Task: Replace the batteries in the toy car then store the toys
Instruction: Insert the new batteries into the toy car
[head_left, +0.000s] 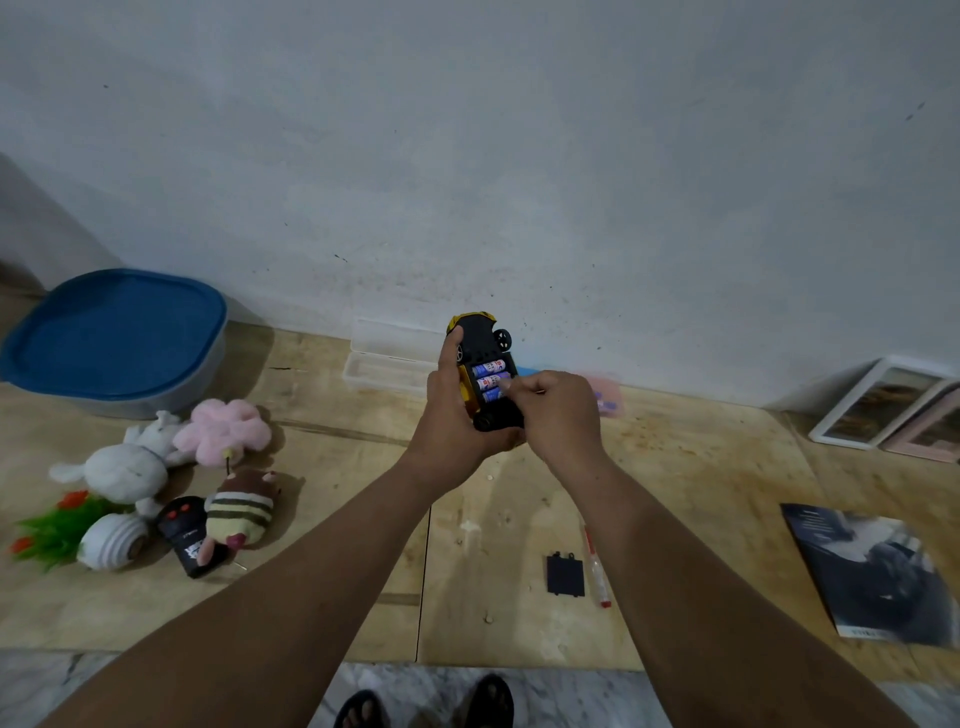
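The person holds the toy car (480, 364) upside down above the wooden floor (337, 545), close to the pale wall (519, 156). The left hand (452, 415) grips the car's body from the side, thumb laid along the black underside near a wheel. The right hand (558, 410) has its fingers curled in, the fingertips pinching at the nearest of three blue-and-white batteries (489, 382) that lie side by side in the open compartment — the hand hides that battery's end. The print on the batteries is too small to read.

On the floor below the right forearm lie the black battery cover (566, 574) and, just beside it, a screwdriver (596, 566) with a clear, red-tipped handle. Behind the car, against the wall, stands a clear plastic box (384, 358); a pink packet (605, 397) shows partly past the right hand.

To the left sits a large storage tub with a blue lid (114, 338). In front of it is a heap of toys: a pink plush flower (223, 431), a white plush rabbit (127, 462), a striped plush bee (244, 506), a black remote control (189, 535) and a green plastic plant in a white ribbed pot (111, 540).

At the right, picture frames (893, 410) lean against the wall, and a dark booklet (878, 571) lies flat — its lettering is unreadable.
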